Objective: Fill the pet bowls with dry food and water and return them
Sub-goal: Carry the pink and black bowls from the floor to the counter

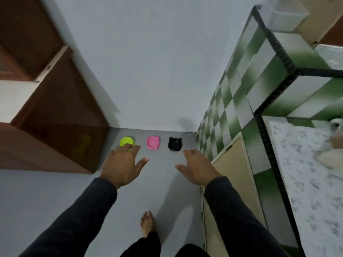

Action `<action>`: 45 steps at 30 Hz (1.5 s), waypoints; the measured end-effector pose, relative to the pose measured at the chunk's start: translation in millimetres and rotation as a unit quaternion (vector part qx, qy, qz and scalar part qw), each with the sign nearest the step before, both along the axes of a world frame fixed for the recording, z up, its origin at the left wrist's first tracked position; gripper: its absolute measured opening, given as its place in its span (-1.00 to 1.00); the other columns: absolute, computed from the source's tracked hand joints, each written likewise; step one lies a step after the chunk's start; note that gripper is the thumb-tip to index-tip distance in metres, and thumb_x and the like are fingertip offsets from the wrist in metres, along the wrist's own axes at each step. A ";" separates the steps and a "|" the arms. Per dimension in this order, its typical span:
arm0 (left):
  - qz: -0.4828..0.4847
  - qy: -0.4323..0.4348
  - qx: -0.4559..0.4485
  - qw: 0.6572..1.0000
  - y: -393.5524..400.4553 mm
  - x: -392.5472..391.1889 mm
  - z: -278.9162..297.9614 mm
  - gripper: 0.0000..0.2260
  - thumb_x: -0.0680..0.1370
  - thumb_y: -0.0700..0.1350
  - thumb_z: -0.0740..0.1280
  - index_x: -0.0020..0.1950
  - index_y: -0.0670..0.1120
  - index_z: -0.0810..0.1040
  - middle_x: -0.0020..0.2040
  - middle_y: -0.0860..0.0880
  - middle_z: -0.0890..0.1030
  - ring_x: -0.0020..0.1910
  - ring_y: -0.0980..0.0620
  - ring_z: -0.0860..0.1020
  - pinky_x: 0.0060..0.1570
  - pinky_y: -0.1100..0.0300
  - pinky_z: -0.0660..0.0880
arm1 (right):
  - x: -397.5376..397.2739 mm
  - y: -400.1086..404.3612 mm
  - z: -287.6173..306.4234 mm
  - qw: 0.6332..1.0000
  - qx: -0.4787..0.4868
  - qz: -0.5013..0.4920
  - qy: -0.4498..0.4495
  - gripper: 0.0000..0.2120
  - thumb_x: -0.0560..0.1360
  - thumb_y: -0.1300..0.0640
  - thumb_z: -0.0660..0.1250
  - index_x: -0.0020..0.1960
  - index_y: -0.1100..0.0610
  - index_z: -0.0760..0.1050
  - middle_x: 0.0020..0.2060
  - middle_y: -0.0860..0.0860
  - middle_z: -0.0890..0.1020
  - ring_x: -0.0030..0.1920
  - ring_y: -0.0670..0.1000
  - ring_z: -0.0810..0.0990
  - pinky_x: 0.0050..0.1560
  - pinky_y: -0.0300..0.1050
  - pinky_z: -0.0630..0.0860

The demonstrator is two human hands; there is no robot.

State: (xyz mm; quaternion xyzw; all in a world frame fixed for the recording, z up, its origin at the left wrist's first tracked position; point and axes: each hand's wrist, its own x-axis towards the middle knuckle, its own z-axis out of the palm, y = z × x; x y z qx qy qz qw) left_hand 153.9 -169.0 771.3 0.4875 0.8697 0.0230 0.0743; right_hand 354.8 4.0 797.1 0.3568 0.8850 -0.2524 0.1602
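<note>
Three cat-shaped pet bowls, yellow-green bowl (126, 141), pink bowl (153, 143) and black bowl (174, 144), sit in a row on the floor (161, 182) against the wall, likely their feeding spot. Left hand (121, 166) and right hand (197, 166) reach toward them, fingers spread, holding nothing.

Open grey floor (161, 182) ahead, running to the wall (148, 71). Hemmed on the left by a brown wooden cabinet (55, 117), on the right by a beige cupboard door (232, 173) under a green-and-white tiled counter (250, 86). Across the far end, near the wall: a yellow-green bowl (126, 141), a pink bowl (153, 143) and a black bowl (174, 144), with bare floor between each. Nearer, one bare foot (147, 224) on the floor
</note>
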 end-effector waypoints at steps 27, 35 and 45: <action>0.043 -0.133 -0.108 0.984 217.0 -166.8 -235.0 -0.44 0.62 0.28 0.12 0.40 -0.09 0.51 0.19 -0.16 0.62 0.15 -0.24 0.59 0.08 -0.09 0.53 | -186.1 229.5 -261.7 0.991 -0.121 -0.044 -0.036 -0.40 0.64 -0.10 0.22 0.58 0.10 0.16 0.48 0.14 0.31 0.44 0.17 0.32 0.45 0.12 0.32; 0.089 -0.199 -0.110 0.970 251.6 -205.7 -395.9 -0.48 0.65 0.20 0.25 0.49 -0.11 0.44 0.33 -0.18 0.54 0.30 -0.22 0.51 0.21 -0.11 0.50 | -214.7 258.8 -423.1 0.974 -0.156 -0.161 -0.021 -0.40 0.62 -0.07 0.27 0.57 0.10 0.18 0.50 0.12 0.26 0.44 0.16 0.31 0.43 0.13 0.35; 0.197 -0.287 -0.058 0.936 283.1 -238.1 -577.6 -0.48 0.59 0.14 0.40 0.45 -0.12 0.49 0.30 -0.20 0.55 0.30 -0.17 0.53 0.29 -0.02 0.44 | -247.9 284.8 -615.8 0.929 -0.216 -0.302 0.007 -0.30 0.62 -0.06 0.30 0.62 0.15 0.09 0.53 0.18 0.26 0.48 0.20 0.31 0.38 -0.02 0.32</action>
